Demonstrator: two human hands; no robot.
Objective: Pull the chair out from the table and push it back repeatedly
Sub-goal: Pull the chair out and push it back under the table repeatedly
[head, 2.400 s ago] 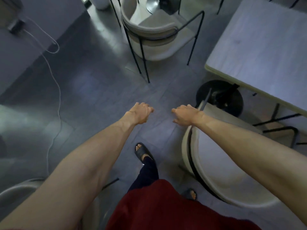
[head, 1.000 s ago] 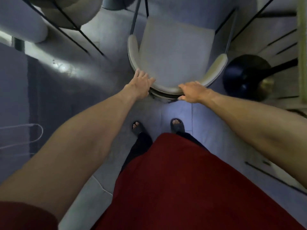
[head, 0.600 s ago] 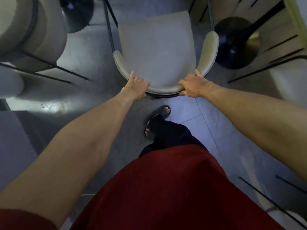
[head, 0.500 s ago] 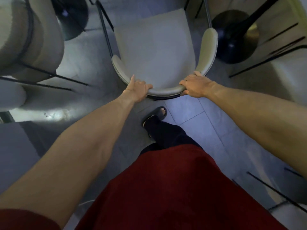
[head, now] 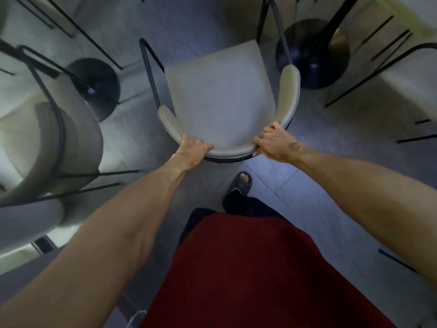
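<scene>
Two bare hands hold the curved back of the chair (head: 220,100), which stands on the tiled floor (head: 314,185) straight ahead of the person, seat facing away. Left hand (head: 191,150) has its grip wrapped over the backrest's left part, fingers (head: 208,146) on the top edge; right hand (head: 275,144) has its grip clamped on the right part where the back curves into the armrest. A dark round base (head: 312,53) sits just beyond the chair's right arm, another base (head: 94,86) to its left. A second chair (head: 47,143) stands at left. One sandal (head: 242,183) is planted near the chair's back.
</scene>
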